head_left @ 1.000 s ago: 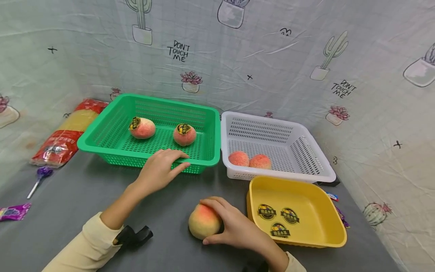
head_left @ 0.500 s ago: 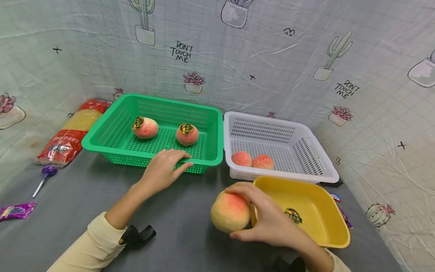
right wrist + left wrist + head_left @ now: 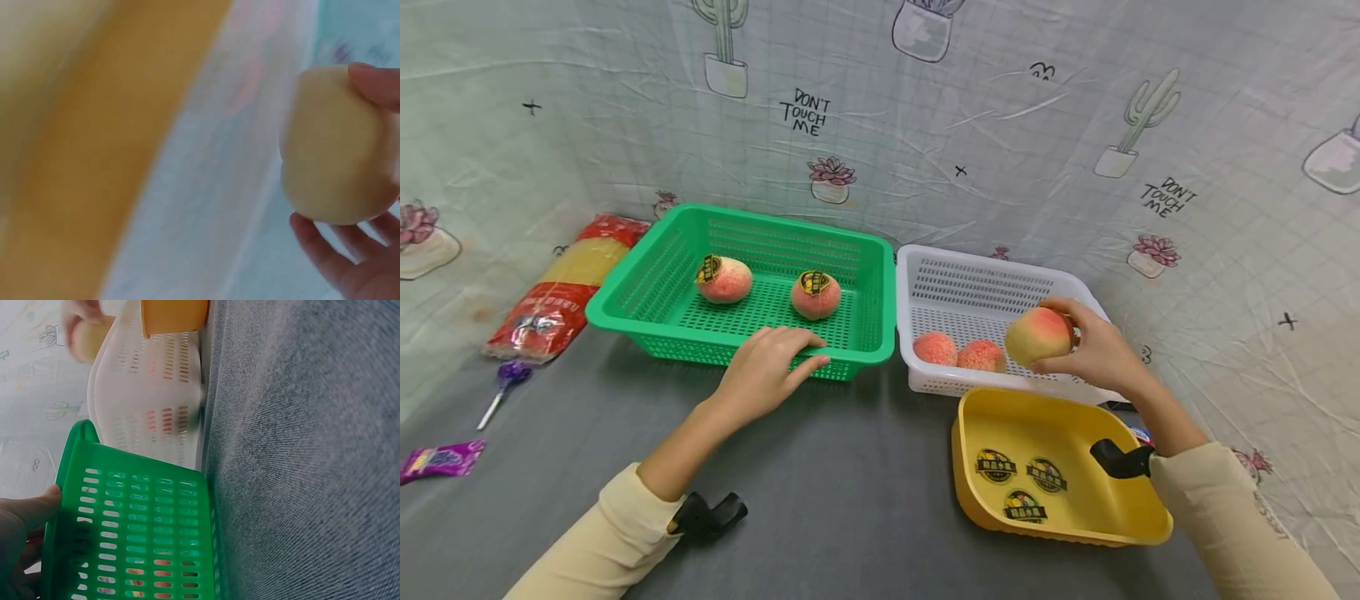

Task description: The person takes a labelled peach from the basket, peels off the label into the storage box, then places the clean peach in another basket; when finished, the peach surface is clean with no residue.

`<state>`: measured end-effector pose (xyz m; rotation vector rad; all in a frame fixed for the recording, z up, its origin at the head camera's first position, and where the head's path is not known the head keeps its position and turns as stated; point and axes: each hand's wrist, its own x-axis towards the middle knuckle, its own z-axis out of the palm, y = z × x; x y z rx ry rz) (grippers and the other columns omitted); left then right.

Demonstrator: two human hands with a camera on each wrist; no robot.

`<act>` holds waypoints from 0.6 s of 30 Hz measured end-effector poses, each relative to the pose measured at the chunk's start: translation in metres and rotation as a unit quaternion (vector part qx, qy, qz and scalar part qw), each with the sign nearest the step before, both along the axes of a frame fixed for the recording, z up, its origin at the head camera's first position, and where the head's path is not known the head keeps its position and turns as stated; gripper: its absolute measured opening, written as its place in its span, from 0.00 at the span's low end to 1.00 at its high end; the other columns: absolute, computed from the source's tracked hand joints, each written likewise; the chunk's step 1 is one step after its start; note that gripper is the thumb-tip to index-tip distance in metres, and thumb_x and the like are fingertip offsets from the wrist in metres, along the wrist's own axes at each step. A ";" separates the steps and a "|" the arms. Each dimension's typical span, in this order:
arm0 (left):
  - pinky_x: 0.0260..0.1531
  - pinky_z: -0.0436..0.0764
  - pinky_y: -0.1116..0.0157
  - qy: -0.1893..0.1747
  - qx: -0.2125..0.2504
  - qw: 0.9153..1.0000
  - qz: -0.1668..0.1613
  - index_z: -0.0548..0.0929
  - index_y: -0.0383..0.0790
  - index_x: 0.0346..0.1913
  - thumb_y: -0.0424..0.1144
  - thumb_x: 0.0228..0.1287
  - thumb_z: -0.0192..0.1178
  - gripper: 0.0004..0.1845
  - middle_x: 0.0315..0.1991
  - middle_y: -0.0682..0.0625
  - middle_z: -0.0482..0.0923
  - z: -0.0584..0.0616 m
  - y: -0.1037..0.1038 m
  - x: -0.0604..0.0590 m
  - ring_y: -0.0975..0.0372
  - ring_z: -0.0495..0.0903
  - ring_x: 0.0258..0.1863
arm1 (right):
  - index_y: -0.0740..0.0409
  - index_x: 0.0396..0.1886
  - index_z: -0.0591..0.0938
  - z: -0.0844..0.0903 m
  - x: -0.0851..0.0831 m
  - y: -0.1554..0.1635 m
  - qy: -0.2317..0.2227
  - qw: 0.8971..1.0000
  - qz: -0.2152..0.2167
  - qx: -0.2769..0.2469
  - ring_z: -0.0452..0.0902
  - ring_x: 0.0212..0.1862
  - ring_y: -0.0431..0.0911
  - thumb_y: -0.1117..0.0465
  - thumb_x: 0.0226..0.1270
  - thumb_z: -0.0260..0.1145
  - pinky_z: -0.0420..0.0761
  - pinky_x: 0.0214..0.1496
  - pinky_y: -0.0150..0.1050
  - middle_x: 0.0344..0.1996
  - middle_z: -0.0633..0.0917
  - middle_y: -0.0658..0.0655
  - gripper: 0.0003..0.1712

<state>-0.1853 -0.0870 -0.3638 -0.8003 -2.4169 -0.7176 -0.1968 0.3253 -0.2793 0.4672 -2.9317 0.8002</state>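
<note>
Holding peach [image 3: 1037,335] over white basket [image 3: 1078,293], right hand [image 3: 1093,350], left hand [image 3: 763,373] on green basket [image 3: 647,287]

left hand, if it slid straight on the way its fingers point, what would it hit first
The left hand rests on the near rim of the green basket, fingers pointing right along it. Going straight on, it would probably meet the white basket first, though depth is hard to judge.

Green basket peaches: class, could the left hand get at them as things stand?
Probably yes. The left hand rests on the green basket rim, the basket is open-topped, and nothing covers the two stickered peaches.
</note>
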 end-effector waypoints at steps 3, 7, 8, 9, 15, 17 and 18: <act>0.41 0.75 0.56 0.004 -0.004 1.000 0.000 0.84 0.39 0.41 0.41 0.59 0.67 0.11 0.38 0.50 0.83 0.000 0.000 -0.001 0.56 0.80 0.40 | 0.57 0.67 0.64 -0.011 -0.017 0.017 -0.044 0.999 -0.023 0.015 0.71 0.45 0.55 0.51 0.45 0.79 0.75 0.39 0.45 0.52 0.74 0.64 0.50; 0.41 0.75 0.57 0.006 -0.005 1.000 0.001 0.84 0.39 0.40 0.41 0.59 0.67 0.10 0.38 0.50 0.83 0.000 -0.001 -0.001 0.56 0.80 0.39 | 0.58 0.66 0.64 -0.026 -0.032 0.032 -0.085 0.996 -0.004 0.032 0.72 0.46 0.56 0.53 0.49 0.77 0.75 0.43 0.46 0.51 0.75 0.65 0.47; 0.41 0.75 0.57 0.007 -0.004 1.000 0.001 0.84 0.39 0.40 0.41 0.59 0.67 0.11 0.38 0.50 0.83 0.000 0.000 -0.001 0.56 0.80 0.39 | 0.59 0.65 0.65 -0.030 -0.035 0.035 -0.091 0.995 0.009 0.034 0.72 0.46 0.56 0.54 0.50 0.77 0.75 0.44 0.46 0.51 0.76 0.65 0.45; 0.41 0.75 0.57 0.006 -0.004 1.000 0.001 0.84 0.39 0.40 0.41 0.59 0.67 0.10 0.38 0.50 0.83 0.000 0.000 0.000 0.56 0.80 0.39 | 0.60 0.64 0.65 -0.034 -0.038 0.038 -0.095 0.995 0.023 0.036 0.72 0.46 0.55 0.54 0.51 0.76 0.75 0.45 0.46 0.52 0.76 0.65 0.43; 0.40 0.75 0.57 0.012 -0.003 1.000 0.002 0.84 0.39 0.40 0.41 0.59 0.67 0.10 0.37 0.50 0.83 0.000 -0.001 0.000 0.56 0.80 0.39 | 0.61 0.62 0.67 -0.049 -0.048 0.047 -0.130 0.989 0.074 0.015 0.73 0.45 0.52 0.55 0.52 0.76 0.77 0.46 0.42 0.56 0.72 0.65 0.40; 0.40 0.75 0.57 0.014 -0.003 1.000 0.001 0.84 0.39 0.40 0.41 0.59 0.67 0.10 0.38 0.50 0.83 -0.001 -0.001 0.000 0.56 0.80 0.39 | 0.60 0.61 0.67 -0.050 -0.050 0.048 -0.145 0.986 0.078 0.007 0.74 0.46 0.52 0.55 0.52 0.76 0.77 0.46 0.42 0.57 0.71 0.65 0.39; 0.40 0.75 0.57 0.015 -0.003 1.000 0.000 0.84 0.39 0.40 0.41 0.59 0.67 0.10 0.38 0.50 0.83 -0.001 -0.001 0.000 0.56 0.80 0.38 | 0.60 0.60 0.67 -0.050 -0.050 0.048 -0.150 0.985 0.079 0.006 0.73 0.46 0.52 0.54 0.52 0.76 0.77 0.46 0.42 0.57 0.70 0.66 0.39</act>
